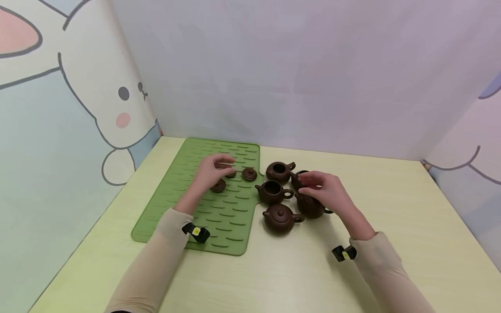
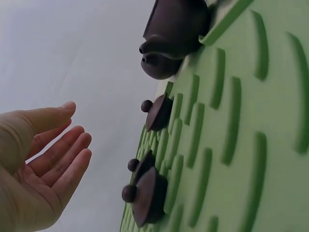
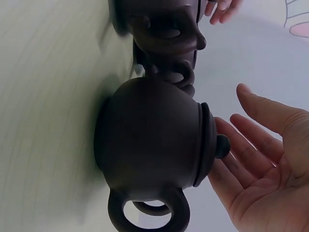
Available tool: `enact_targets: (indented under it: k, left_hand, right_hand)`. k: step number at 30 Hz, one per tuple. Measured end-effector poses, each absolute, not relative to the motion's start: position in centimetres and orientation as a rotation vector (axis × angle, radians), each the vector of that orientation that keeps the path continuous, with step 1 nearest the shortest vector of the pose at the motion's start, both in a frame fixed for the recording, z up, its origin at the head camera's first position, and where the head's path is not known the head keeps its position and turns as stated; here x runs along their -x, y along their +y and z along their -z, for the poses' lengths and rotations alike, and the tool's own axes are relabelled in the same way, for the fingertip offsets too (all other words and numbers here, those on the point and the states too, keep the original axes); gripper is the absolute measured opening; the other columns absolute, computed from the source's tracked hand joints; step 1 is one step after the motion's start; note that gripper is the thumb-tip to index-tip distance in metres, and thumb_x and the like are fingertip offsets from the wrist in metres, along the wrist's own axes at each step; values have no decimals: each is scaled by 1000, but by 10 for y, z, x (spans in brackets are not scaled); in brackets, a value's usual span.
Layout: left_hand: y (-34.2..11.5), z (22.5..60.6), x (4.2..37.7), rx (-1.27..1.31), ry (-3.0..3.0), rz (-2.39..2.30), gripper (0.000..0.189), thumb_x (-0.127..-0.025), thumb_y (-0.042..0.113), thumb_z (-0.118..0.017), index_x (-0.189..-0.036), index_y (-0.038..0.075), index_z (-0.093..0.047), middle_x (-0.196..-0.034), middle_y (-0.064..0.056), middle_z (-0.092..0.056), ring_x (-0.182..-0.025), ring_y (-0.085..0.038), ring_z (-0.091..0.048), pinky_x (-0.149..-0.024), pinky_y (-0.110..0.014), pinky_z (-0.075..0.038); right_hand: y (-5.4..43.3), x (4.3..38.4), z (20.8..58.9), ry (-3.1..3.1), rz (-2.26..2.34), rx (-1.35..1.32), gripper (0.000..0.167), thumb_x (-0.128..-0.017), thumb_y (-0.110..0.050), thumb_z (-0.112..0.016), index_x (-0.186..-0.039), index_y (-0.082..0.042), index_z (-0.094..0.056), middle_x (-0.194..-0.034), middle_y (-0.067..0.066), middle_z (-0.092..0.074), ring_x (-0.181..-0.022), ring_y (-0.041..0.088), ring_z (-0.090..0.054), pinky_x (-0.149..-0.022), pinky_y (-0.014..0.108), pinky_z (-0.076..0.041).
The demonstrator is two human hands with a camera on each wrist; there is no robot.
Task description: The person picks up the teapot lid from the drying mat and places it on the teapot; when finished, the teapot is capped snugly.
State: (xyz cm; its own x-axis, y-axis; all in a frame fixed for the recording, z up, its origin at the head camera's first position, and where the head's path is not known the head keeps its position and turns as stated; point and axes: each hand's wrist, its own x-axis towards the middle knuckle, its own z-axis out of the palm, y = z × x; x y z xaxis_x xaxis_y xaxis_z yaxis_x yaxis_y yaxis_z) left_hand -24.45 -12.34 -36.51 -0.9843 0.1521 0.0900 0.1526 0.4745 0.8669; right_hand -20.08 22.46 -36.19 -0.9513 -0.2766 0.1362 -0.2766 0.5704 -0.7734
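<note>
My left hand (image 1: 213, 171) hovers over the green mat, its fingers relaxed and holding nothing. Close below it lie small dark brown teapot lids: one lid (image 1: 218, 186) nearer me, another lid (image 1: 249, 174) to its right, and a third lid (image 1: 231, 174) partly hidden by the fingers. Above a lidded teapot (image 3: 149, 140) is my right hand (image 1: 326, 191), thumb and fingers spread apart around the height of its lid knob (image 3: 222, 146). Whether a fingertip touches that lid cannot be told. Behind the right fingers, a teapot (image 1: 299, 178) is partly covered.
The ridged green mat (image 1: 227, 234) covers the left of the pale wooden table (image 1: 297, 278). Just right of it stand two lidless teapots, one at the back (image 1: 278, 172) and one in the middle (image 1: 272, 192), plus a lidded teapot (image 1: 280, 218) in front. A white wall (image 1: 293, 87) rises behind.
</note>
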Motion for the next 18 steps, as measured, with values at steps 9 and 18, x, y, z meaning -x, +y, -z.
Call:
enact_targets:
  k: [9,18]
  left_hand:
    - [-137,374,240,200,-2734,1577,33,-92,12,-72,-125,6,-68,-129,-15,-68,-115,-31,-67,-93,-47,-57]
    - [-149,384,237,210,-2739,1565,32,-93,9,-70,-124,4,-68,-126,-17,-68,-113,-32,-68,-92,-47,-58]
  right_hand:
    - [219,204,367,2759,1371,510,41,-88,-13,-77,-125,0,-67,-119,20,-72,-108,32,-71,-89,32,-59]
    - [213,206,369,2749,1376,533,37,-88,-11,-76,-123,-1,-68,-118,21,-72,-106,31,-72,-83,14,-55]
